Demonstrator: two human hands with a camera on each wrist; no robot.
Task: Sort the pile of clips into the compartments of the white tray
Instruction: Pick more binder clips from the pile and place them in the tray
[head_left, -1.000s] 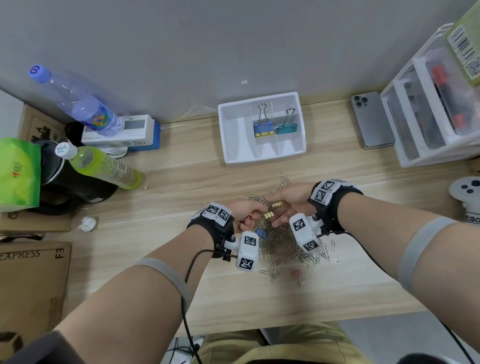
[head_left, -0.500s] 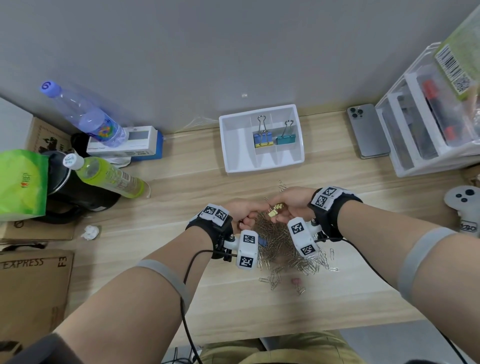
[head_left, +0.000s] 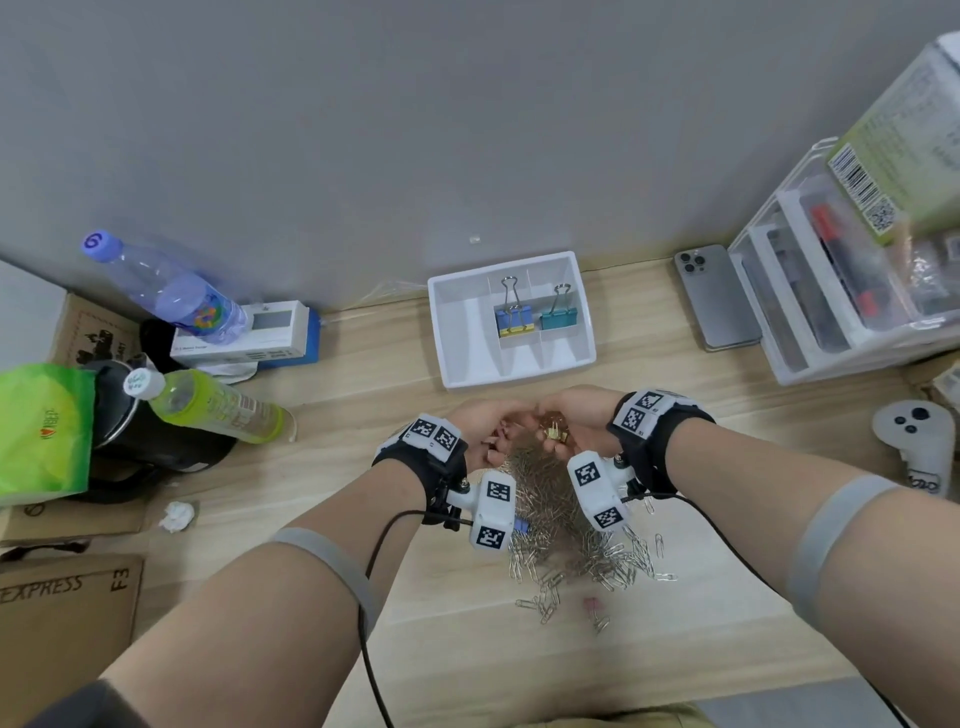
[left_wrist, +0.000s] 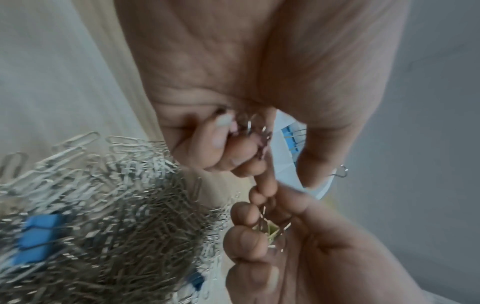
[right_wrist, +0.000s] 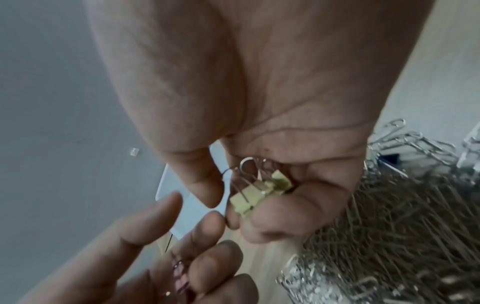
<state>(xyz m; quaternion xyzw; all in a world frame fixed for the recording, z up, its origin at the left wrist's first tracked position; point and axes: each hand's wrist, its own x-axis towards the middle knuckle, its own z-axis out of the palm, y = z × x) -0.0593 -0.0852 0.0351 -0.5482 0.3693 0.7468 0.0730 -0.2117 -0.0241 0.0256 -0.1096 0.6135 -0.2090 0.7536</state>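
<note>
both hands palm-up over the clip pile (head_left: 550, 499): right hand (right_wrist: 259, 123) grip pinching yellow binder clips (right_wrist: 259, 191), left hand (left_wrist: 233, 82) grip curled round pink clips (left_wrist: 259, 139)

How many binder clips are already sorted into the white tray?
2. A blue and yellow binder clip lies in the white tray's back middle compartment, and a teal binder clip in the back right one. No others show there.

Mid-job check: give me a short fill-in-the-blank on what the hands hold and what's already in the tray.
1. The right hand holds small binder clips coloured ____.
2. The white plastic compartment tray contains ____ large binder clips.
3. The teal binder clip lies to the ____ of the blue-and-yellow binder clip.
4. The heap of silver wire paper clips lies on the ____ desk.

Answers: yellow; two; right; wooden
</note>
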